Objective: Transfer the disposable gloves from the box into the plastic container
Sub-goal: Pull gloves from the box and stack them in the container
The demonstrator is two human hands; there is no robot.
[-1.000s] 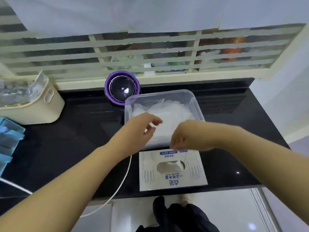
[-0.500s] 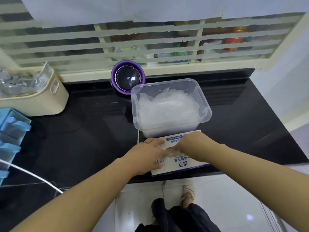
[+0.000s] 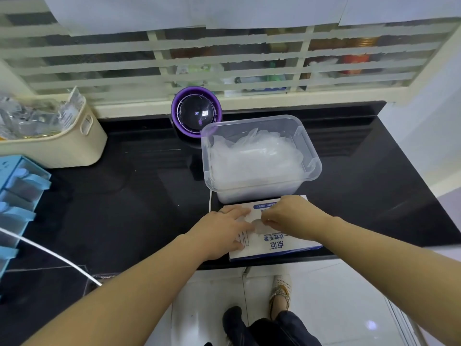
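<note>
I can't see the opening of the box beneath both hands. Left hand presses flat on it, right hand pinches a glove; box lies crosswise.

Probably a home kitchen: black stone countertop

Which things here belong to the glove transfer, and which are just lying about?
Job: glove box, held down by left hand; glove pinched at its opening by right hand; clear plastic container; gloves piled in it.
Lying about: cream basket, purple round device, blue organiser, white cable.
</note>
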